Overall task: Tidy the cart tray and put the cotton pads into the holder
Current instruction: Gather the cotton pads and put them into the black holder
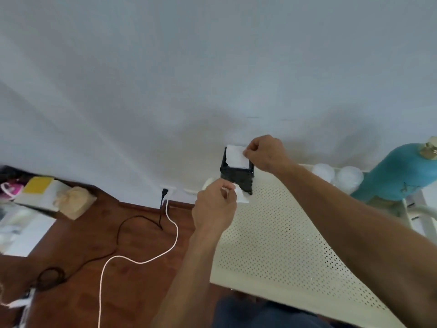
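Observation:
A black square holder [237, 179] stands at the far left corner of the cream perforated cart tray [283, 237]. My right hand [266, 152] pinches a white cotton pad [235, 157] that sits partly inside the holder's open top. My left hand [216, 205] is just in front of the holder, its fingers closed on more white cotton pads [242, 196], mostly hidden by the fingers.
A teal bottle with a gold cap [399, 171] lies at the tray's far right, beside two white round containers [337, 175]. Left of the cart, a white cord [142, 259] and a black cord [123, 233] run across the wooden floor. A white wall stands behind.

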